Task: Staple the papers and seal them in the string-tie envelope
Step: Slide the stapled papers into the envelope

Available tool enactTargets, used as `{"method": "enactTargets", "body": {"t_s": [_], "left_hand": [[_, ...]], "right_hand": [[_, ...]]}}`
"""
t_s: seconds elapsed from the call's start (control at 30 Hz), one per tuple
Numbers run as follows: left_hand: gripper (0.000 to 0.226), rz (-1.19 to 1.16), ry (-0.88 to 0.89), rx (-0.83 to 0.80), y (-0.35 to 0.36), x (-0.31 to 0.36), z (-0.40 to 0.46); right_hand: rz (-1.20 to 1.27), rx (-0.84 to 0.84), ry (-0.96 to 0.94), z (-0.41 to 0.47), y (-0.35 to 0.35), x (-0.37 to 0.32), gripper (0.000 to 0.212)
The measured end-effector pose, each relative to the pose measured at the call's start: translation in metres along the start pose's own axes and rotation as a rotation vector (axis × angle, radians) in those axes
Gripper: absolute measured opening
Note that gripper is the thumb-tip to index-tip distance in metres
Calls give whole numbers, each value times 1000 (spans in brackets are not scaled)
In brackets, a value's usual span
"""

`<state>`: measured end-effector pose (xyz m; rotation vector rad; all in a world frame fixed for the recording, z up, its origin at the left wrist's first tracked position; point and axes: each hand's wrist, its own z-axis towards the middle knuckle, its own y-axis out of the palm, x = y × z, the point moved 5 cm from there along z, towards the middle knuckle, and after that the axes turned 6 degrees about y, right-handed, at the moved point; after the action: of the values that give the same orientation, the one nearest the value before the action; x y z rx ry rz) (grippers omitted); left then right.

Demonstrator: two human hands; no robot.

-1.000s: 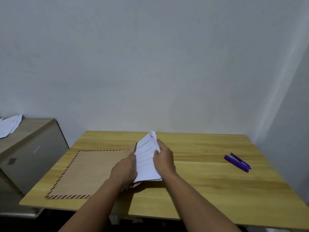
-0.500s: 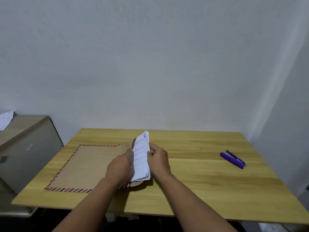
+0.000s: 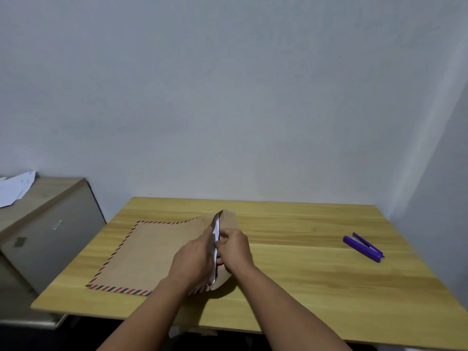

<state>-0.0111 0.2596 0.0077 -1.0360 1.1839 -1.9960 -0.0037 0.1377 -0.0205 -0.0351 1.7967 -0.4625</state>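
Observation:
A brown envelope (image 3: 149,254) with a red-and-blue striped border lies flat on the wooden table (image 3: 304,287), its open mouth to the right. Only a thin white edge of the papers (image 3: 216,233) shows at that mouth; the rest is inside. My left hand (image 3: 193,260) holds the upper lip of the envelope's mouth. My right hand (image 3: 235,249) grips the papers' edge, next to the raised flap (image 3: 229,220). The purple stapler (image 3: 362,247) lies far right on the table, apart from both hands.
A grey cabinet (image 3: 45,231) stands left of the table with loose white sheets (image 3: 15,188) on top. White walls close in behind and to the right.
The papers have slid leftward into the envelope, from mostly exposed to only a thin edge showing. Both hands moved together at the mouth.

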Motion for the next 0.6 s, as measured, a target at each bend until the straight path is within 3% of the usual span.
{"method": "enactTargets", "body": {"t_s": [0.07,0.2,0.37,0.43,0.6], "left_hand": [[61,-25,-24,6,-5,-8,0],[53,-15,-25,-9,-8,-9,-4],[57,14,-86,-65,2,-14,1],[57,8,-104,-67,6,-10,3],[52,-68,-83,-56,11,0,13]], "right_hand": [[-65,-47,10,7,12,0,35],[-131,-185,36,7,18,-1,26],[-240,165,-8,15,-22,16,42],[-207,210,51,17,-33,28,49],[12,-195,171,11,-16,38,39]]}}
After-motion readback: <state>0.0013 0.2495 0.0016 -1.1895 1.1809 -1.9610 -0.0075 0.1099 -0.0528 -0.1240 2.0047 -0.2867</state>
